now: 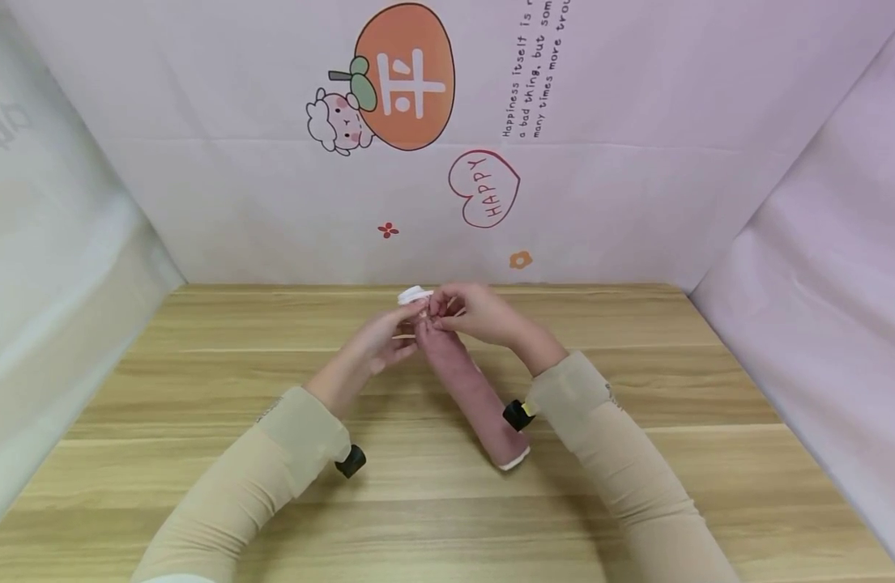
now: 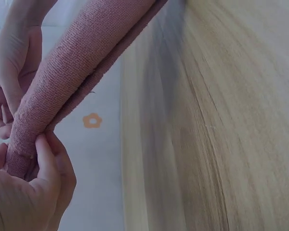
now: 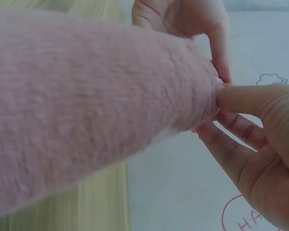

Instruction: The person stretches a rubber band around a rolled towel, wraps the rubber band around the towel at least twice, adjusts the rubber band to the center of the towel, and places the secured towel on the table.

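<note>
A pink towel (image 1: 472, 389), rolled into a long tube, slants from the middle of the table's back edge toward the front right. Its far end narrows, and a white flared bit (image 1: 415, 295) sticks out past the fingers. My left hand (image 1: 385, 338) grips that narrow end from the left, thumb and fingers around it in the left wrist view. From the right, my right hand (image 1: 479, 314) pinches the same end, thumb opposite the fingers in the right wrist view. A thin reddish strand shows by the fingertips; the fingers hide most of it.
The wood-grain table (image 1: 221, 453) ends at a white printed backdrop (image 1: 287, 227) just behind the hands. White cloth walls stand at both sides. A small black wrist camera (image 1: 351, 461) sits at the left cuff, another (image 1: 518, 415) overlaps the towel's near part.
</note>
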A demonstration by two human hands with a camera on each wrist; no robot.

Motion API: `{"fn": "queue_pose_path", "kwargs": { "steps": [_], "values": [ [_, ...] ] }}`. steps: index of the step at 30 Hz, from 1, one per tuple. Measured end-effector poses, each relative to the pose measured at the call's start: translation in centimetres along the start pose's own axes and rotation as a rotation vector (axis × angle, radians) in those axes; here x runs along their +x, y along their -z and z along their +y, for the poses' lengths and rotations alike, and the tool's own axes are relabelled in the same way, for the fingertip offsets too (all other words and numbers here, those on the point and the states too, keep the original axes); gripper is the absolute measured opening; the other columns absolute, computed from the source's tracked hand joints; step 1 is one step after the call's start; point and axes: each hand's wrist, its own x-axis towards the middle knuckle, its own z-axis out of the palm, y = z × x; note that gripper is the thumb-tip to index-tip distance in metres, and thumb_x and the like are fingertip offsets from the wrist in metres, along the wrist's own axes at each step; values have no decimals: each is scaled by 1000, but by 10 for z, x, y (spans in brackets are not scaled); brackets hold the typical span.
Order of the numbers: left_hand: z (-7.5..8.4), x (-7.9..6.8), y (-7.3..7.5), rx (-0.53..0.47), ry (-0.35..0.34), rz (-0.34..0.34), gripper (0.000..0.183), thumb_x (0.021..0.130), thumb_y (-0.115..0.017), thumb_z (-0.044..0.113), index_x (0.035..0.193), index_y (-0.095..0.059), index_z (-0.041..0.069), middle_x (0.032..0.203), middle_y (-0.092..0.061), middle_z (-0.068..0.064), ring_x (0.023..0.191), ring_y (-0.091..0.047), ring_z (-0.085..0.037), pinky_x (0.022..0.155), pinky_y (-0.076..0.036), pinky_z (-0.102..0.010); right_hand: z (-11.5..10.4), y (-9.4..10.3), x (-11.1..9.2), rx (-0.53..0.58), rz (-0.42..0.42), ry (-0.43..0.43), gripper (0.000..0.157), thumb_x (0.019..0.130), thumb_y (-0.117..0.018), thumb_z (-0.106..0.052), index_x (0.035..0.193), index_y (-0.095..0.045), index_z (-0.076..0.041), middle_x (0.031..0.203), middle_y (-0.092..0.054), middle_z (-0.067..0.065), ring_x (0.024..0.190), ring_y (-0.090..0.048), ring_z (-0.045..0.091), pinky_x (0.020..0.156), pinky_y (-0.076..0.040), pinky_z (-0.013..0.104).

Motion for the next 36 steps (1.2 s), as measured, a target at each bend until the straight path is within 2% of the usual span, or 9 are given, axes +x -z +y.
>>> {"fn": "queue_pose_path", "kwargs": {
  "steps": [6,12,19,24,29,34,36],
  "values": [
    [0,0,2,-26,-17,-9,23,105,-58,26,86,-64,14,86,-58,-2,81,-57,-14,72,-53,-20,-2,-1,-1,-90,5,87,13,95,-68,5,106,-70,-2,106,-69,9,98,-67,25,85,-58,36],
    [1,0,2,-1,-22,-20,20,105,-58,25,90,-62,12,86,-59,-1,81,-57,-13,73,-53,-20,-3,1,0,-166,-4,85,11,95,-70,2,106,-72,-2,105,-69,9,97,-67,24,83,-58,33],
    [-1,1,0,-23,-38,-5,18,106,-58,20,92,-63,10,84,-61,0,77,-59,-11,70,-55,-18,-15,3,2,-309,-74,57,9,92,-69,0,100,-69,-3,98,-67,7,88,-65,21,76,-57,28],
    [-2,2,-1,-60,-45,30,16,106,-59,18,94,-61,8,79,-61,0,71,-60,-9,67,-56,-17,-17,0,4,-335,-75,38,7,90,-69,-2,96,-66,-5,90,-63,4,81,-59,17,70,-52,27],
    [-2,1,0,-78,-54,44,12,106,-57,15,99,-63,7,80,-61,-1,72,-60,-9,67,-56,-18,-12,-3,4,-343,-71,97,13,90,-69,-1,100,-65,-8,85,-58,3,77,-53,16,66,-46,27],
    [-2,-2,1,-90,-57,55,13,106,-55,14,101,-63,6,81,-61,-2,73,-60,-10,68,-57,-18,-7,-5,2,-367,-61,161,27,90,-67,6,113,-66,-9,90,-59,1,81,-54,16,71,-48,29],
    [-2,-2,1,-89,-60,54,13,106,-56,15,99,-63,7,82,-61,-2,74,-60,-11,69,-57,-18,-6,-5,2,-370,-48,177,26,91,-67,6,112,-67,-9,91,-59,1,83,-55,16,73,-49,29]
  ]
}}
